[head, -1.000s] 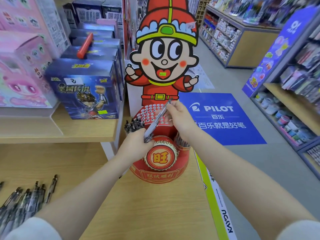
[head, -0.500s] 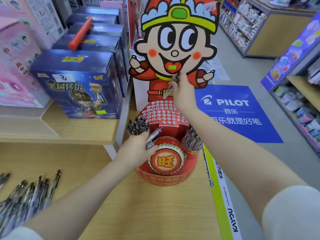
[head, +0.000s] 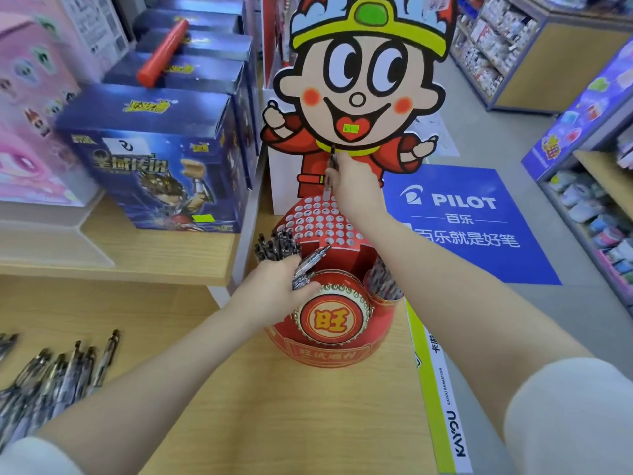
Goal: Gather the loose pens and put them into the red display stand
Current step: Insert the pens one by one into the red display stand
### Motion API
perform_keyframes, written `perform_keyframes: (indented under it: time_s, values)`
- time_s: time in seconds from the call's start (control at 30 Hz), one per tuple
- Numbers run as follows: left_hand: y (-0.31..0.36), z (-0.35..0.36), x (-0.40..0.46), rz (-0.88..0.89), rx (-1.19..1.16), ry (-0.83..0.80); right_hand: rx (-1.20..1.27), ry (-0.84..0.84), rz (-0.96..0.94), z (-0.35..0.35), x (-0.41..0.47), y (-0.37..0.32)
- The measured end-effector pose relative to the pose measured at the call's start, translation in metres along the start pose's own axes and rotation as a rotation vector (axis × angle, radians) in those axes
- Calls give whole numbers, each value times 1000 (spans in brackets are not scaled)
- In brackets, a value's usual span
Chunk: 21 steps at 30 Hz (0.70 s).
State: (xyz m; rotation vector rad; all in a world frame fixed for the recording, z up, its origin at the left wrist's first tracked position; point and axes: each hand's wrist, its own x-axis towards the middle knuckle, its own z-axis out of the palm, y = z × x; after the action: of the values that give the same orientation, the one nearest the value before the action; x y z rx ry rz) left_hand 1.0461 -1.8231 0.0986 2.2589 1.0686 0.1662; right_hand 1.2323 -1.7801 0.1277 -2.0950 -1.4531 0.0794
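Note:
The red display stand [head: 329, 351] sits on the wooden counter, with a perforated hole panel [head: 318, 221] on top and a cartoon figure cutout behind. My right hand [head: 356, 186] pinches one pen [head: 330, 173] upright, its tip just over the panel's back holes. My left hand [head: 274, 286] grips a small bundle of pens [head: 308, 265] at the stand's front left. Pens fill the stand's left pocket [head: 277, 243] and right pocket [head: 383, 279]. Several loose pens [head: 58, 375] lie on the counter at the far left.
Blue boxed sets [head: 154, 159] and pink boxes [head: 30, 108] stand on the raised shelf at left. A red tube [head: 162, 53] lies on top of the blue boxes. The counter's right edge has a green strip [head: 435, 389]; beyond it lie a blue floor sign [head: 466, 221] and shop shelves.
My right hand drew one pen from the bundle, lifted it toward the cutout, and now holds it upright, lowered over the hole panel. My left hand stayed by the stand's front.

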Motion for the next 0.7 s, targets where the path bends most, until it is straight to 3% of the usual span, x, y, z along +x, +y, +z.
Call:
perform_keyframes:
  time_s: [0.23,0.47,0.57,0.63,0.7]
  values:
    - [-3,-6,-2,26,-18,-14,-138,10,91,4,5,-9]
    - [-6,-6,-9,26,-23,-11,-164,-145,215,-11,8,-7]
    - [-4,-9,-13,29,-8,22,-86,-140,253,-17,1,-11]
    - [-5,-10,-16,27,12,57,25,-68,181,-21,-11,-12]
    - [-6,-10,-18,32,11,69,199,-111,91,-32,-33,-15]
